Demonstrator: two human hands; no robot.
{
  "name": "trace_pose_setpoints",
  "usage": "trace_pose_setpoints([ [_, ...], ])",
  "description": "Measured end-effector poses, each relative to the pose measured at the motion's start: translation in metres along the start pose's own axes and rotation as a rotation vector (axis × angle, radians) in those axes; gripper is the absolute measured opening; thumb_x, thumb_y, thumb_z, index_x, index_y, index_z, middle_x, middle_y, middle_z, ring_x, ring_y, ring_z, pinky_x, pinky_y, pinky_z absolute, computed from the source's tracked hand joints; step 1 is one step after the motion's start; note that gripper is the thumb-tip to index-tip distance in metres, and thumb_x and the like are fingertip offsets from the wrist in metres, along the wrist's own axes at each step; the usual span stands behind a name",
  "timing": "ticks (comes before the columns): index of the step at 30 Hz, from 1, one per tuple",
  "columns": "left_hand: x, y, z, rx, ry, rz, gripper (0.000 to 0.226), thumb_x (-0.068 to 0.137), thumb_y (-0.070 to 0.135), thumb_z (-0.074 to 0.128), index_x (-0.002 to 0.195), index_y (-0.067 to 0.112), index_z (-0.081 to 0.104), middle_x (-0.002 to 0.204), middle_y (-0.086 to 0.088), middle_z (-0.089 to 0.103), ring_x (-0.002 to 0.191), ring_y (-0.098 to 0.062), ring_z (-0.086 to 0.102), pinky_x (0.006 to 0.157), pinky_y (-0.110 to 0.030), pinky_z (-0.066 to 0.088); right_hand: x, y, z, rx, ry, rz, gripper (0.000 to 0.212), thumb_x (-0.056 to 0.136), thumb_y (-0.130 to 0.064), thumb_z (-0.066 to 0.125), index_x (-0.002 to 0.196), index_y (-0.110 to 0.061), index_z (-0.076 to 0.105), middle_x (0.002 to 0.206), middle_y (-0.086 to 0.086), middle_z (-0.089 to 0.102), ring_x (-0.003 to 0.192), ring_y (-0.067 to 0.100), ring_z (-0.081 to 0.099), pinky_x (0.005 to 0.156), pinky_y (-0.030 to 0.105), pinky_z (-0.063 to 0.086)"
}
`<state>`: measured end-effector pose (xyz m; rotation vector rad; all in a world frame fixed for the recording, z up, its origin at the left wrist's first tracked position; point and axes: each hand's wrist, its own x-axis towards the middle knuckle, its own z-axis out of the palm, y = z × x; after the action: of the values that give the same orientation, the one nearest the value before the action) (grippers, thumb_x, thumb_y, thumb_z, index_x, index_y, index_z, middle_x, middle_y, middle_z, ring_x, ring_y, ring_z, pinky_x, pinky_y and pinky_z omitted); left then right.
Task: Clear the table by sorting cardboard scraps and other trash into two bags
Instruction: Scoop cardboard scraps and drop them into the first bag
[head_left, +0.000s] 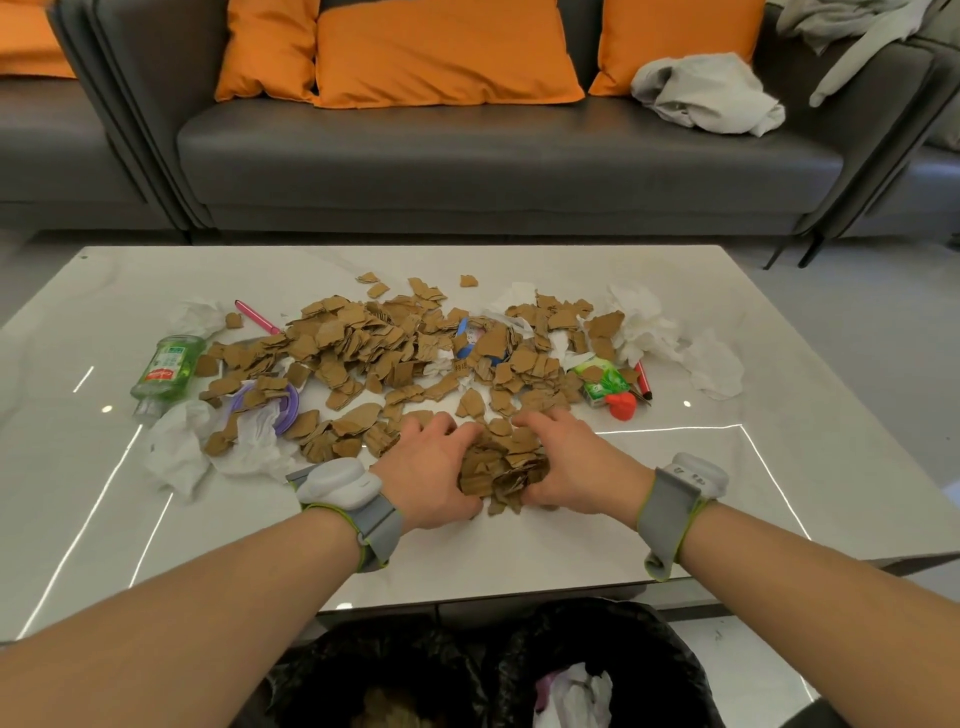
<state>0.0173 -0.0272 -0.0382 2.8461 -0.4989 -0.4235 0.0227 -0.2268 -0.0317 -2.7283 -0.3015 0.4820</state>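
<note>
I have both hands cupped round a heap (503, 470) of cardboard scraps at the near middle of the table (519, 551).

My left hand (431, 467) and right hand (579, 462) press in from either side, fingers curled over the heap, which rests on the tabletop. Beyond them the loose scraps (384, 343) spread across the middle of the table, partly covering a blue roll (464, 338) and a purple ring (287, 410). A green bottle (169, 366) lies on its side at the left, with a pink pen (257, 317) behind it. At the right are tissues (647, 325), a green packet (605, 385) and a red cap (622, 406). Below the near edge two black bags stand open: the left bag (332, 670) shows brown scraps, the right bag (670, 660) white and purple trash. Behind the table is a sofa (467, 156).
</note>
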Motion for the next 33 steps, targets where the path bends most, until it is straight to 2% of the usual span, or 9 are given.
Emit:
trace_pose_setpoints([
  [5,0.001,0.004,0.0,-0.019,0.007,0.024,0.084,0.078,0.046,0.067,0.15,0.033,0.024,0.132,-0.003,0.042,0.119,-0.031,0.037,0.099,-0.042,0.043,0.0,-0.008,0.0,0.066,-0.039,-0.066,0.1,0.063,-0.043,0.085,0.147,-0.033,0.032,0.133,0.006,0.04,0.124,0.028,0.044,0.106,0.04,0.044],
  [8,0.001,0.004,-0.002,-0.041,-0.001,0.034,0.084,0.078,0.048,0.068,0.149,0.035,0.025,0.129,-0.003,0.041,0.118,-0.03,0.037,0.1,-0.042,0.043,0.0,-0.008,0.001,0.041,-0.039,-0.09,0.098,0.062,-0.042,0.085,0.146,-0.039,0.034,0.128,0.005,0.041,0.121,0.028,0.045,0.105,0.04,0.044],
  [11,0.001,0.005,-0.003,-0.041,-0.038,0.047,0.081,0.078,0.054,0.066,0.147,0.035,0.029,0.128,-0.003,0.037,0.118,-0.028,0.035,0.1,-0.039,0.043,0.0,-0.007,0.006,0.047,-0.002,-0.115,0.085,0.063,-0.037,0.087,0.139,-0.038,0.047,0.124,0.004,0.043,0.116,0.027,0.047,0.103,0.039,0.045],
  [14,0.002,0.007,-0.001,-0.036,-0.027,0.04,0.069,0.079,0.049,0.066,0.14,0.033,0.038,0.127,-0.004,0.036,0.116,-0.027,0.036,0.096,-0.039,0.045,0.002,-0.011,0.006,0.06,0.022,-0.124,0.071,0.067,-0.03,0.086,0.132,-0.033,0.057,0.121,0.004,0.045,0.11,0.025,0.05,0.098,0.034,0.046],
  [18,0.005,0.007,-0.001,-0.079,-0.003,0.014,0.053,0.079,0.04,0.067,0.127,0.03,0.048,0.119,-0.002,0.038,0.11,-0.027,0.04,0.091,-0.043,0.05,0.005,-0.014,0.008,0.062,0.051,-0.136,0.056,0.076,-0.02,0.08,0.127,-0.033,0.062,0.114,0.004,0.047,0.102,0.023,0.053,0.09,0.029,0.046],
  [23,0.007,0.008,0.001,-0.129,0.025,0.012,0.039,0.08,0.025,0.064,0.118,0.023,0.054,0.111,-0.005,0.041,0.102,-0.029,0.048,0.084,-0.041,0.05,0.009,-0.015,0.01,0.061,0.068,-0.134,0.037,0.084,-0.011,0.069,0.117,-0.028,0.067,0.109,0.005,0.05,0.1,0.024,0.053,0.082,0.027,0.043],
  [29,0.011,0.006,-0.003,-0.184,0.06,0.024,0.025,0.084,0.019,0.064,0.109,0.019,0.058,0.101,-0.004,0.043,0.094,-0.028,0.053,0.072,-0.033,0.045,0.016,-0.015,0.006,0.119,0.139,-0.124,0.031,0.083,-0.005,0.064,0.104,-0.026,0.073,0.097,0.004,0.07,0.093,0.023,0.062,0.083,0.035,0.051],
  [33,0.014,0.003,-0.009,-0.214,0.1,-0.024,0.026,0.085,0.018,0.065,0.11,0.022,0.059,0.101,-0.004,0.047,0.095,-0.026,0.053,0.077,-0.034,0.049,0.017,-0.014,0.002,0.206,0.167,-0.07,0.031,0.085,-0.002,0.064,0.104,-0.024,0.074,0.092,0.001,0.066,0.081,0.02,0.061,0.08,0.039,0.056],
])
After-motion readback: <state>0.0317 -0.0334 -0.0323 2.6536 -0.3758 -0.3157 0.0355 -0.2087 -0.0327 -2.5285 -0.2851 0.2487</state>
